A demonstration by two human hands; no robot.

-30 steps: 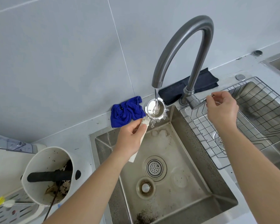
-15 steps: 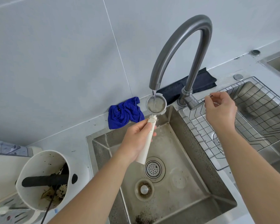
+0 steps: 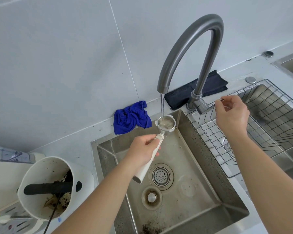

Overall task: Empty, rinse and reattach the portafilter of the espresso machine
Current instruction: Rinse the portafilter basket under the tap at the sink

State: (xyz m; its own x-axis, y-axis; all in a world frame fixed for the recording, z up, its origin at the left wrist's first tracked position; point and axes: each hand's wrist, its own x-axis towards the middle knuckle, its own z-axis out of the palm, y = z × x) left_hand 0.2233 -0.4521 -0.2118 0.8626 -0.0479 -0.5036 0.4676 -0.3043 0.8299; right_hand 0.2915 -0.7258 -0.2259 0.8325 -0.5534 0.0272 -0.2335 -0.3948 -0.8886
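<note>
My left hand (image 3: 143, 150) grips the white handle of the portafilter (image 3: 165, 124) over the left sink basin (image 3: 189, 196). Its steel basket faces up under the grey gooseneck faucet (image 3: 189, 46), and a thin stream of water runs into it; the basket holds cloudy water. My right hand (image 3: 231, 114) pinches the thin faucet lever at the tap's base. A white knock box (image 3: 46, 188) with a black bar and coffee grounds inside stands at the lower left.
A crumpled blue cloth (image 3: 131, 117) and a folded dark cloth (image 3: 193, 92) lie on the counter behind the sink. A wire rack (image 3: 260, 122) sits in the right basin. Coffee grounds lie at the basin's front edge. A drip tray shows at far left.
The portafilter has dropped lower under the spout and now sits level with water filling it. The splashing of a second ago has stopped. My right hand stays on the lever.
</note>
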